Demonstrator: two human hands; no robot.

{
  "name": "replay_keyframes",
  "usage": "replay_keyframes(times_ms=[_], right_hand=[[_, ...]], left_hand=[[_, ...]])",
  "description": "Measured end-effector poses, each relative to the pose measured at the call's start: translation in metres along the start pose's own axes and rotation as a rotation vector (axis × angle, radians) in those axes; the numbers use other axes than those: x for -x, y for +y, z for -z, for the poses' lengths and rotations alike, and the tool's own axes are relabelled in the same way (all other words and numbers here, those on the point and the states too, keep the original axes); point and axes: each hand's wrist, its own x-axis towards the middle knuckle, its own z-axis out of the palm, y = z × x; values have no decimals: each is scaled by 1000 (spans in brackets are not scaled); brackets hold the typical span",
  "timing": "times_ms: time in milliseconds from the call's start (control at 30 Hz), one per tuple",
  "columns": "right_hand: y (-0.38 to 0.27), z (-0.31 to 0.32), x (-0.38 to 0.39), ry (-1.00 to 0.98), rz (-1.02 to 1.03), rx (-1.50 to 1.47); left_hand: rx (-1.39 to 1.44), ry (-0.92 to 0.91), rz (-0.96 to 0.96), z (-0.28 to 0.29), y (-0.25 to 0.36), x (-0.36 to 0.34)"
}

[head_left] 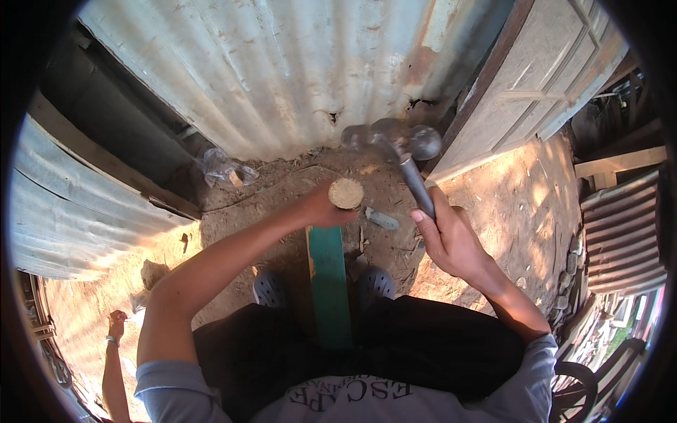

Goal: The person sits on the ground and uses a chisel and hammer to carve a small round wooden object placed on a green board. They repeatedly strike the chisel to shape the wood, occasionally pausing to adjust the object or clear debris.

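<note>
With the left hand [326,206] gripping the round wooden peg [345,192] on the green plank [328,282] and the right hand [448,240] closed around the raised hammer [398,151], a crooked blow could hit those fingers beside the peg.

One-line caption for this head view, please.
Right hand swings a blurred hammer while the left hand steadies a round wooden peg atop a green plank.

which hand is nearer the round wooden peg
Left. The left hand touches the peg atop the green plank; the right hand sits apart to its right, gripping the hammer.
</note>
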Motion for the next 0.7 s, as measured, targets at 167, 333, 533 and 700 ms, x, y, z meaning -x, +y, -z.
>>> replay_keyframes(times_ms=[167, 333, 533, 700], right_hand=[[-2, 11, -5, -76, 46, 111], [-3, -4, 1, 215, -4, -288], [31, -13, 6, -238, 10, 275], [23, -9, 6, -68, -133, 71]], left_hand=[[14, 88, -11, -8, 1, 4], [43, -11, 72, -6, 1, 0], [-18, -34, -174, -20, 10, 24], [-82, -205, 68, -16, 24, 28]])
